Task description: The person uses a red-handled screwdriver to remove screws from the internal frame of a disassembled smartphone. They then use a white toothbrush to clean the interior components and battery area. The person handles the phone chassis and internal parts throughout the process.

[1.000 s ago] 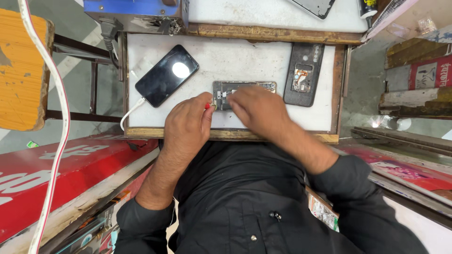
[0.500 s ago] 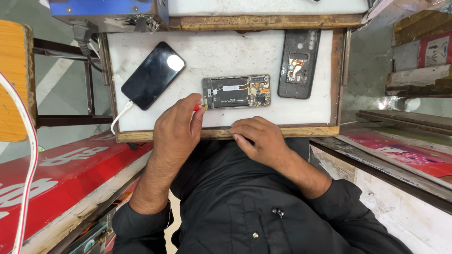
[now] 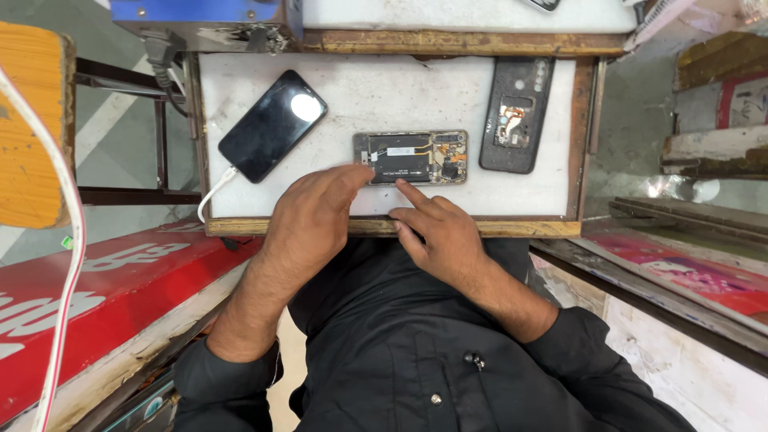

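A white work surface (image 3: 384,96) in a worn wooden frame is sitting between a red counter (image 3: 96,280) and a grey floor (a yellow wooden stool (image 3: 28,120) is standing left), lit evenly.

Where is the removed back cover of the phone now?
In the head view, the back cover lies inside up at the right of the white work surface, just right of the opened phone.

The opened phone (image 3: 410,158) is showing bare metal and matt black parts. The black phone (image 3: 272,125) is gleaming with glossy glass. The back cover (image 3: 517,114) is looking like matt plastic. The worktop (image 3: 384,96) is showing scuffed white, edged in worn wood.
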`<action>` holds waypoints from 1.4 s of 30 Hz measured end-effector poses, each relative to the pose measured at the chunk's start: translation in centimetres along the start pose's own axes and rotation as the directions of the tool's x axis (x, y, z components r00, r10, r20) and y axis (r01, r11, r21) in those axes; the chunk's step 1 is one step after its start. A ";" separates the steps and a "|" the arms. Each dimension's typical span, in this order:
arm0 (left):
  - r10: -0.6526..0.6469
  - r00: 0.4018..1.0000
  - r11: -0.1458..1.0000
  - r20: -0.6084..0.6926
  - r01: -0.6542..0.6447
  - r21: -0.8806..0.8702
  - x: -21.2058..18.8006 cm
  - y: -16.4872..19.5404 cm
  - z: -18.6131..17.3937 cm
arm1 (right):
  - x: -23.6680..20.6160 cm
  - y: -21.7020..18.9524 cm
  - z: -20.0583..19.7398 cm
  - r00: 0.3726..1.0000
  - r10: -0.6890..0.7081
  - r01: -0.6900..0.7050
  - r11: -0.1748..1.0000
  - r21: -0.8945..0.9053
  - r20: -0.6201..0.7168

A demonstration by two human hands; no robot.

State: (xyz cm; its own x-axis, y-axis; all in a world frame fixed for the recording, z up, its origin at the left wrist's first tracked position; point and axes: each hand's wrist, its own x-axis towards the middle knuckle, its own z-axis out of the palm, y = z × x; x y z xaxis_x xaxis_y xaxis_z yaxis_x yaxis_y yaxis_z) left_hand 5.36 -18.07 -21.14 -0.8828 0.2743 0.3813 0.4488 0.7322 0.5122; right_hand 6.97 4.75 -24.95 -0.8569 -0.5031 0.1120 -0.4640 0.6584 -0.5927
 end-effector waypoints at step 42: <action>-0.019 0.997 0.998 -0.073 0.024 0.065 0.8 -1.4 -0.3 | 1.0 0.5 0.5 0.997 0.005 -0.003 1.000 0.031 -0.074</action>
State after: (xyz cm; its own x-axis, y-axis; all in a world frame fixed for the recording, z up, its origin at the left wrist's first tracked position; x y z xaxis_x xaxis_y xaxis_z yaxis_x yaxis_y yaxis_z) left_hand 4.14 -19.07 -21.28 -0.8789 0.2137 0.4264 0.4173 0.7776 0.4703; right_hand 6.02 4.30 -25.54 -0.8735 -0.4572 0.1674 -0.4544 0.6421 -0.6174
